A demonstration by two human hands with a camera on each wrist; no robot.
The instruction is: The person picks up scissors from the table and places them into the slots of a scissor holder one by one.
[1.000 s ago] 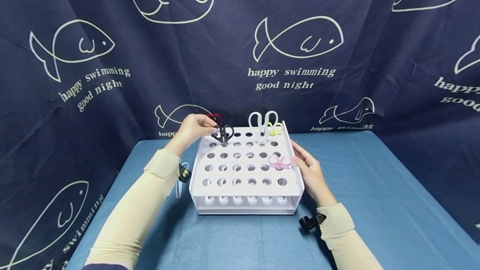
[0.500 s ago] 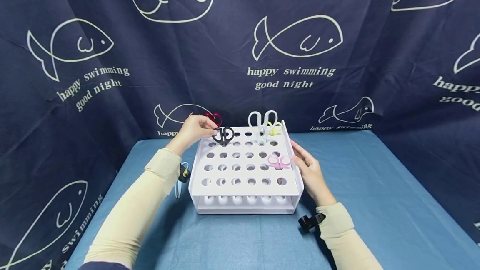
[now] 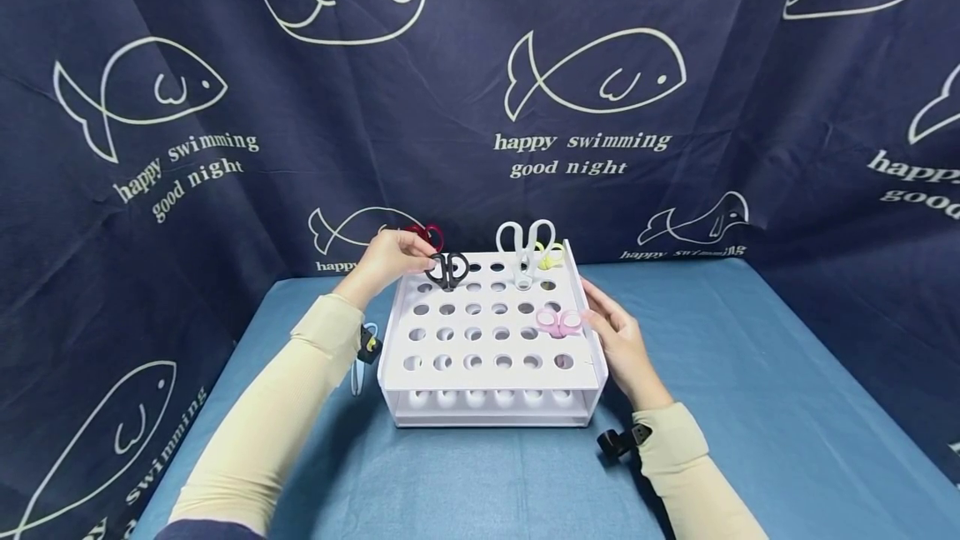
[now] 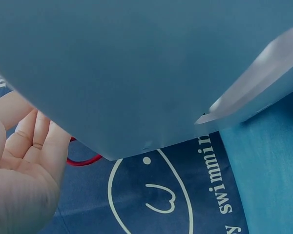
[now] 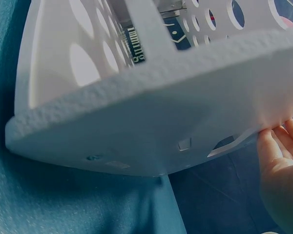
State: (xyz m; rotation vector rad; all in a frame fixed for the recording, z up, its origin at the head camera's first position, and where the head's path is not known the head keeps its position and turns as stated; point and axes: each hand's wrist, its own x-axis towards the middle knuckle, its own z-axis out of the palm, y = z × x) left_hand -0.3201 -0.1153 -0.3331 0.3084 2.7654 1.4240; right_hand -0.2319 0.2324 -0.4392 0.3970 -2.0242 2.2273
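My left hand [image 3: 393,258] is at the back left of a white rack [image 3: 487,377] full of round holes. Between thumb and fingers it pinches one handle loop of black scissors [image 3: 454,280], which stand point down at a hole. Just behind these fingers rise the red scissors' handles [image 3: 431,233], also glimpsed as a red loop [image 4: 84,162] in the left wrist view. My right hand [image 3: 624,348] rests its extended fingers against the rack's right side wall [image 5: 151,131]. Pink scissors [image 3: 558,322] stand in a hole close to that hand.
White scissors [image 3: 523,261] and yellow scissors [image 3: 551,257] stand in the rack's back right. Light blue scissors [image 3: 357,373] are left of the rack, partly behind the left wrist. A dark curtain [image 3: 420,140] with fish drawings hangs behind the blue-covered table [image 3: 750,373].
The black scissors have settled slightly lower at the hole, their handle loops now closer together. The left hand stays on them; the right hand has hardly moved.
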